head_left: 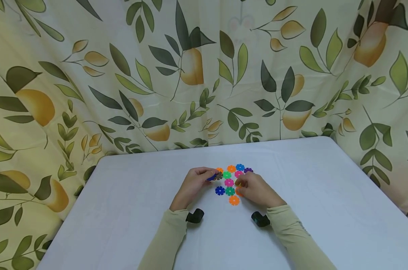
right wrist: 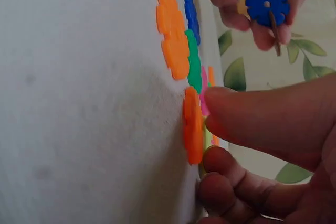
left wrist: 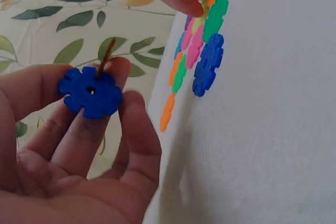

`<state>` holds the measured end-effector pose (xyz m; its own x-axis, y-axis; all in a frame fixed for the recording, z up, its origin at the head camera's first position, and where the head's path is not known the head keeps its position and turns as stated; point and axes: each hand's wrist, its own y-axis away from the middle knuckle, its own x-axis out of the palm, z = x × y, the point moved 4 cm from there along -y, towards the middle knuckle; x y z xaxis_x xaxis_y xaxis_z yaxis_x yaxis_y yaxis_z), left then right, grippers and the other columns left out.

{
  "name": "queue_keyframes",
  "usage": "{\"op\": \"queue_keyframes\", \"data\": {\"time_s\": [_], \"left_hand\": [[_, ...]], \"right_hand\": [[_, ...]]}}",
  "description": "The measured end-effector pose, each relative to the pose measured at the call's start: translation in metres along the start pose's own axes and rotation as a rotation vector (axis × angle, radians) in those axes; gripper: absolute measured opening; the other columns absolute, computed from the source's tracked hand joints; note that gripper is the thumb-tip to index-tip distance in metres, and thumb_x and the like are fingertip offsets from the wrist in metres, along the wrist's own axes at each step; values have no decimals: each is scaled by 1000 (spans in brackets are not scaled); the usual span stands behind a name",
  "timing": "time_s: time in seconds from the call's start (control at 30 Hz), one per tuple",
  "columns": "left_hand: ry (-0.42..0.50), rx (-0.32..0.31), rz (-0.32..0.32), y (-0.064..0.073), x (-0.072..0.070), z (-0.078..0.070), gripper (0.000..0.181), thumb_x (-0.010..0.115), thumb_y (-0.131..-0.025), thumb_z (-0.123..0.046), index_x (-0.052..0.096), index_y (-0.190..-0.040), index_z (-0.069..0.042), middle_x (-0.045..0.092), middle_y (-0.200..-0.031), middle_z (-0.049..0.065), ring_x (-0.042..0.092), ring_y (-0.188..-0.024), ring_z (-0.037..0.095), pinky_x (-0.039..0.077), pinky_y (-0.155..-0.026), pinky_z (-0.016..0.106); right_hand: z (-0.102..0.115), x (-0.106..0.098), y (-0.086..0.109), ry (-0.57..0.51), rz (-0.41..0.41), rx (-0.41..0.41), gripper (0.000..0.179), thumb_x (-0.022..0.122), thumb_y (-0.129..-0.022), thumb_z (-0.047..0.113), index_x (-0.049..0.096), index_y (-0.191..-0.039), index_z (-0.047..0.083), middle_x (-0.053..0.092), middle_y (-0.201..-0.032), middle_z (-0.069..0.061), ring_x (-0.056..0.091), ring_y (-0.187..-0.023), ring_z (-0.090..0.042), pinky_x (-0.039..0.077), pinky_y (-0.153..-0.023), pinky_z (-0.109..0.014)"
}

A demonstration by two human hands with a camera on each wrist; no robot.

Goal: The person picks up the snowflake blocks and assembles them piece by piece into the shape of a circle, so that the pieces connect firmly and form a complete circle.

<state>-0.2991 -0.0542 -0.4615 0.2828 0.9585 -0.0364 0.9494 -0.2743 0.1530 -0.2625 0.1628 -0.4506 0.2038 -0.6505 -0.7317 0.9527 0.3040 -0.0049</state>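
Observation:
My left hand (head_left: 195,186) pinches a blue notched plastic disc (left wrist: 102,103) between thumb and fingertips, raised off the table in the left wrist view. A brown disc (left wrist: 106,56), seen edge-on, is slotted into the blue one's rim. My right hand (head_left: 258,190) is low at the right side of the loose discs. Its thumb and curled index finger pinch a yellow disc (right wrist: 207,135), mostly hidden behind the fingers. Close by the right fingertips stands out an orange disc (right wrist: 193,129). A green disc (head_left: 229,191) and a pink disc (head_left: 229,182) lie between the hands.
Several more flat discs are grouped on the white table (head_left: 122,225): a dark blue disc (head_left: 220,191), a front orange disc (head_left: 234,200), a light blue disc (head_left: 240,167) and a purple disc (head_left: 248,170). A leaf-patterned curtain (head_left: 204,93) hangs behind the table.

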Motion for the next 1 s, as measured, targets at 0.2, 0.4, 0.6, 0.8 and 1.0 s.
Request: {"op": "queue_keyframes", "data": {"time_s": [0.2, 0.4, 0.6, 0.8, 1.0], "left_hand": [[29, -49, -44, -2, -2, 4, 27, 72, -105, -27, 79, -121, -6, 77, -119, 6, 67, -106, 22, 54, -86, 31], [21, -33, 14, 0, 0, 2, 28, 74, -104, -23, 76, -126, -6, 76, -120, 7, 71, -104, 23, 58, -90, 32], [-28, 38, 57, 2, 5, 1, 30, 79, -99, -10, 76, -129, -11, 73, -125, 5, 69, -111, 23, 56, -98, 32], [-27, 77, 31, 0, 10, 2, 24, 74, -101, -1, 77, -124, -8, 74, -119, 7, 72, -109, 23, 57, -96, 32], [-12, 105, 34, 2, 19, -2, 26, 73, -100, 1, 76, -126, -4, 73, -121, 9, 72, -110, 25, 59, -94, 36]], "right_hand": [[-4, -3, 4, 65, 59, 12, 21, 83, -89, 2, 72, -107, 2, 61, -101, -7, 58, -98, -26, 56, -85, -44], [-3, -10, 6, 44, 63, 39, 22, 81, -91, 1, 64, -104, 1, 59, -93, -7, 56, -87, -24, 54, -79, -40], [-12, -20, 8, 7, -5, 41, 17, 74, -93, -7, 63, -103, 0, 61, -88, -7, 56, -82, -24, 54, -74, -37], [-17, -27, 7, -19, -94, 27, 14, 74, -94, -8, 72, -107, -2, 68, -93, -6, 61, -86, -24, 58, -81, -39], [-11, -30, 6, -80, -165, -6, 13, 75, -95, -6, 73, -106, -1, 71, -97, -8, 65, -90, -25, 59, -86, -44]]}}
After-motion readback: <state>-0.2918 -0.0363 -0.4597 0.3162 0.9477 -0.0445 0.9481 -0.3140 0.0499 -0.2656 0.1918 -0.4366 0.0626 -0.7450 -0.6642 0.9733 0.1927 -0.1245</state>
